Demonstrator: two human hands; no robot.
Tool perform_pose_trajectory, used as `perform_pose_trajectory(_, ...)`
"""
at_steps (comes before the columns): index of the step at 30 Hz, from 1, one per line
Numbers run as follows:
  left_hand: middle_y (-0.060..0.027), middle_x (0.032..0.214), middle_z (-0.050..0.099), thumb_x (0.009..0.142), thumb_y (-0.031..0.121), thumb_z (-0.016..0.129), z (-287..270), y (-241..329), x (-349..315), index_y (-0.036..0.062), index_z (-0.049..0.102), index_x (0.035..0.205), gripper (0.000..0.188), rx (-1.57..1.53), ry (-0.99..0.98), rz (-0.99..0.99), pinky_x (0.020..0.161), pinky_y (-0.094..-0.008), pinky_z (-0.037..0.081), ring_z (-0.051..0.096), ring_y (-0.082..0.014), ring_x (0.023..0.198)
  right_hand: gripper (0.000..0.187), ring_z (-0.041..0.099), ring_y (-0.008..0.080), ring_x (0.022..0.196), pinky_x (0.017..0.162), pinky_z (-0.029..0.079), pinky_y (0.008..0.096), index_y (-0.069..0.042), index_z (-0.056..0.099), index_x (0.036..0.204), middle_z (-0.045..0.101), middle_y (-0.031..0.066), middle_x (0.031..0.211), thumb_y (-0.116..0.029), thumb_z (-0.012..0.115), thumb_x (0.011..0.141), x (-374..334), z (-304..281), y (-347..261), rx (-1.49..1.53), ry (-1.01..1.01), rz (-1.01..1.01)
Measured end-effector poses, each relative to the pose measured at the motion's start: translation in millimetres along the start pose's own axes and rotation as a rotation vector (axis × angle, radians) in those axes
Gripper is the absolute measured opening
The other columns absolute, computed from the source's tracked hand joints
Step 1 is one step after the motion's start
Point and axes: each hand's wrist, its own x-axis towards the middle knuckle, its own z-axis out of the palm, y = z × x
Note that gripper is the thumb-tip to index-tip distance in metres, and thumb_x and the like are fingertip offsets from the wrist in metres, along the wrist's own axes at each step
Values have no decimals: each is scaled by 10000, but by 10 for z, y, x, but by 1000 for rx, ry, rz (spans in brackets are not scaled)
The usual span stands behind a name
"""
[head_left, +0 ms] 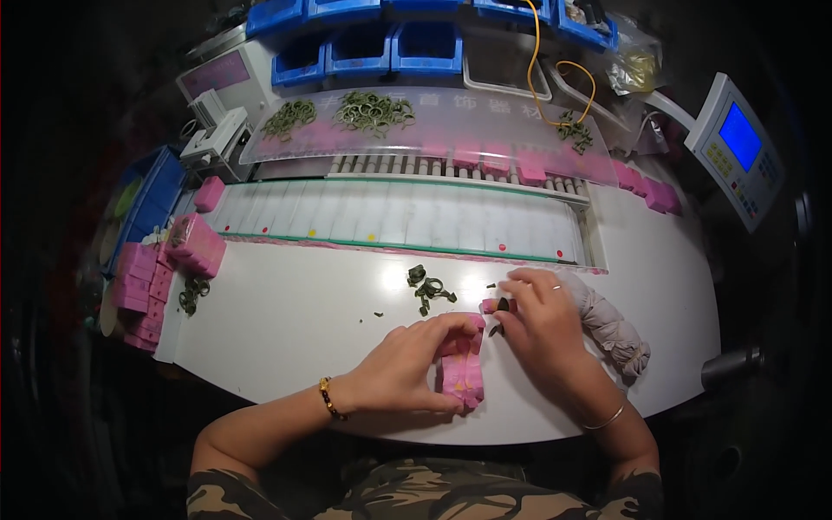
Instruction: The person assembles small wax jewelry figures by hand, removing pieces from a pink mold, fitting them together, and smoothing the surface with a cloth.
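Observation:
My left hand (416, 360) is closed around a pink rubber mould block (462, 371), thumb at its near end and fingers at its far end. The block's upper face looks uneven, with yellowish marks. Just to its right, my right hand (544, 325) pinches a small pink mould piece (489, 307) with a dark green bit on it; its fingers partly hide the piece. Beyond my left hand lies a small heap of dark green wax rings (431, 288). A green scrap (496, 330) sits under my right fingertips.
A rolled grey cloth (611, 325) lies beside my right forearm. Pink mould blocks (143, 290) are stacked at the left edge. Behind the white table run a roller conveyor (433, 166) and a clear sheet bearing green rings (373, 113). A control panel (737, 147) stands at right.

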Motion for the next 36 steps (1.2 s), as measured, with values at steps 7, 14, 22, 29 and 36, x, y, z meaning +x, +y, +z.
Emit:
perform_pose_trajectory(7,-89,1266,583,692,310,942,-169,33,31,104,382,1434,952,-68,-127,-151,853,-318,490,564,-181,939,602,577,358,1127,973,442,446,-57,581,1327,607,134,1207,-56,778,758,-199,-658,343,-93,-36,155)
perform_pose_trajectory(14,-45,1240,552,687,329,945,-172,-37,79,127,368,1441,971,-90,-161,-169,787,-293,455,493,-149,881,644,612,328,1062,894,482,422,-93,616,1338,626,145,1241,64,734,725,-267,-732,204,-150,-173,114)
perform_pose_trajectory(22,-105,1317,562,677,268,935,-203,74,78,82,369,1438,966,-139,-181,-289,967,-343,482,583,-225,1144,439,626,220,875,757,474,330,-240,664,1336,657,180,1294,-241,649,897,-117,-492,-550,-293,70,-391)
perform_pose_trajectory(29,-199,1286,592,673,332,910,-12,66,-23,44,416,1415,937,75,18,-95,975,-427,501,604,-368,1167,487,607,163,783,766,435,292,-251,666,1308,656,103,1309,-214,662,823,-76,-480,-472,-180,-93,-392)
perform_pose_trajectory(36,-100,1122,615,699,281,862,103,16,-115,122,506,1339,750,211,155,84,915,-409,448,583,-292,1056,496,596,131,828,779,415,266,-280,680,1313,653,63,1330,-177,648,829,-417,-447,-641,-322,-172,-404)
